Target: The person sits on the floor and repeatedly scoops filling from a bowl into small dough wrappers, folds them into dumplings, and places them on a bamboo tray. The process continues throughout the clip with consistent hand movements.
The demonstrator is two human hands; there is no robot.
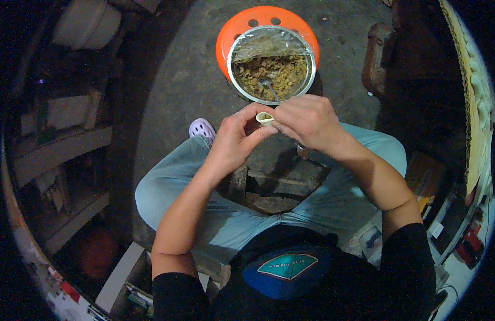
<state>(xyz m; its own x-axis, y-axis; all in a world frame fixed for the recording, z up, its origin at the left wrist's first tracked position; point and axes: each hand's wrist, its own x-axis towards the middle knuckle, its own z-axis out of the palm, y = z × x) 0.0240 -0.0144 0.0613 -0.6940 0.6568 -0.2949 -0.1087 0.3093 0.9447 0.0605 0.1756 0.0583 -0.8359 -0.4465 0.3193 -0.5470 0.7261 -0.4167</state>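
Observation:
Between my two hands, above my lap, is a small dough wrapper [265, 118] folded around some filling, its opening facing up. My left hand [241, 134] holds its left side and underside between thumb and fingers. The fingers of my right hand [307, 120] pinch its right edge. Just beyond my hands stands a round metal-rimmed bowl [230, 66] of chopped brownish-yellow filling [289, 74], its far part covered by clear plastic film [267, 42]. A metal spoon [267, 83] rests in the filling, its handle towards me. The bowl sits on an orange plastic stool [223, 44] with round holes.
Dark wooden shelving [63, 154] stands at the left. At the right edge, a cardboard sheet [468, 120] bears a row of pale, dumpling-like pieces [478, 84]. A wooden frame [271, 184] is low between my knees, and an open box [121, 277] lies at lower left.

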